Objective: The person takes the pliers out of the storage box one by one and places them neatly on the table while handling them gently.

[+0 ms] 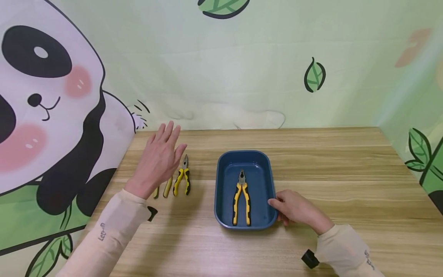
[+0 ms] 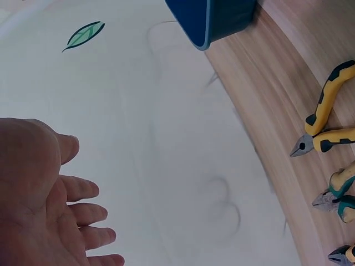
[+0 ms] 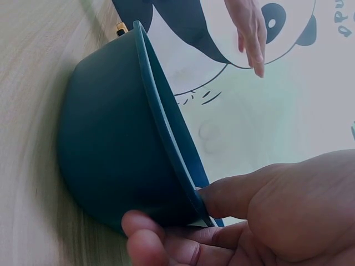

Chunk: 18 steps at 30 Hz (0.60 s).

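Observation:
My right hand (image 1: 298, 207) pinches the right rim of a deep blue plastic tray (image 1: 261, 181), thumb over the edge and fingers beneath it outside. Inside the tray lies a pair of yellow-and-black pliers (image 1: 242, 180), jaws pointing to the back. Left of the tray, my left hand (image 1: 157, 159) hovers with straight fingers and holds nothing. Below it, another pair of yellow-and-black pliers (image 1: 187, 177) lies on the table, and the hand partly hides more tools. The left wrist view reveals green-and-yellow pliers (image 2: 338, 195) and a further dark-jawed tool (image 2: 341, 255) in that row.
Everything stands on a wood-grain table (image 1: 332, 165). Behind it hangs a pale green cloth backdrop (image 1: 263, 57) with a large panda and leaves, meeting the table's back edge.

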Each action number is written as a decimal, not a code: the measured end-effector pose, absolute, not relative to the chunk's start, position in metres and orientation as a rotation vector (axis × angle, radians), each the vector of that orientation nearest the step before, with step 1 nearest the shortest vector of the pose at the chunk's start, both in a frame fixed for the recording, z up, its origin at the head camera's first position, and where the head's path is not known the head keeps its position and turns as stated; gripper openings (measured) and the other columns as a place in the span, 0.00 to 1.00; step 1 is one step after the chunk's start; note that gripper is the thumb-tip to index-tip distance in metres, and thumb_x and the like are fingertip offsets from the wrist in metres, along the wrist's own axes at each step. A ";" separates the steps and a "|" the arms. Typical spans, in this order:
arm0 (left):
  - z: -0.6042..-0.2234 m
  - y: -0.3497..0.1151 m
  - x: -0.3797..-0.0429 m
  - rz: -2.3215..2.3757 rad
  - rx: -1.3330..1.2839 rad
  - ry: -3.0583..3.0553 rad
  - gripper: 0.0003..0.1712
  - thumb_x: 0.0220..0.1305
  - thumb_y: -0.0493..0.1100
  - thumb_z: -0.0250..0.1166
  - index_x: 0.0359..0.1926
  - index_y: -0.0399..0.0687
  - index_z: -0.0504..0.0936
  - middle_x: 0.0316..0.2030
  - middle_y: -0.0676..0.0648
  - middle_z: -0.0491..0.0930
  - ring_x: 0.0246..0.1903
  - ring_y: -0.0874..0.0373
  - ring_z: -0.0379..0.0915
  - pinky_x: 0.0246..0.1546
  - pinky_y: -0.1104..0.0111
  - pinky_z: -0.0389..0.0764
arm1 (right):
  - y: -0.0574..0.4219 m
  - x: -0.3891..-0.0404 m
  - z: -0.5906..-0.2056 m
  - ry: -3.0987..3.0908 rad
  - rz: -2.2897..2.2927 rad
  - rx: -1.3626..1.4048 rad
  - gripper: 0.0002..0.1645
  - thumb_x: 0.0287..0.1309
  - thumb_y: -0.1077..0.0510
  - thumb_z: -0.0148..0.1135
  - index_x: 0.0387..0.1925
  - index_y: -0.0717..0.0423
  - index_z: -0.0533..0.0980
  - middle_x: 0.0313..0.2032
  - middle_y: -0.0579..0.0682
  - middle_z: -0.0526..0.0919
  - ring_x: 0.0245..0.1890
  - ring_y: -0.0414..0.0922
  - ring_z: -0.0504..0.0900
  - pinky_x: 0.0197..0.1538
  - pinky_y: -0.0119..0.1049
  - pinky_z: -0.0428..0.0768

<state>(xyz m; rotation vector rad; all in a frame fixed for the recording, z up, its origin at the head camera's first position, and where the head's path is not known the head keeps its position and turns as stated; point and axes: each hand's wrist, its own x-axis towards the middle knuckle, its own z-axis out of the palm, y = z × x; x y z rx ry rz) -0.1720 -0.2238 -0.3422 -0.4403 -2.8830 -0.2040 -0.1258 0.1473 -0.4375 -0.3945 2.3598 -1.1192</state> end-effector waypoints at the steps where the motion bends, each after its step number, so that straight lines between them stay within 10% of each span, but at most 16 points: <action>1: -0.342 -0.223 -0.172 -0.202 -0.441 -2.882 0.35 0.84 0.52 0.45 0.79 0.34 0.55 0.78 0.32 0.49 0.78 0.34 0.43 0.74 0.40 0.50 | 0.147 -0.126 -0.437 2.361 -1.118 -0.394 0.16 0.77 0.58 0.54 0.31 0.61 0.79 0.19 0.49 0.79 0.14 0.41 0.75 0.21 0.34 0.69; 18: -0.337 -0.217 -0.167 -0.181 -0.442 -2.894 0.35 0.84 0.53 0.45 0.79 0.34 0.55 0.79 0.32 0.50 0.78 0.35 0.43 0.74 0.40 0.50 | 0.147 -0.125 -0.437 2.374 -1.106 -0.382 0.17 0.77 0.58 0.54 0.31 0.61 0.79 0.20 0.49 0.79 0.14 0.41 0.75 0.21 0.34 0.70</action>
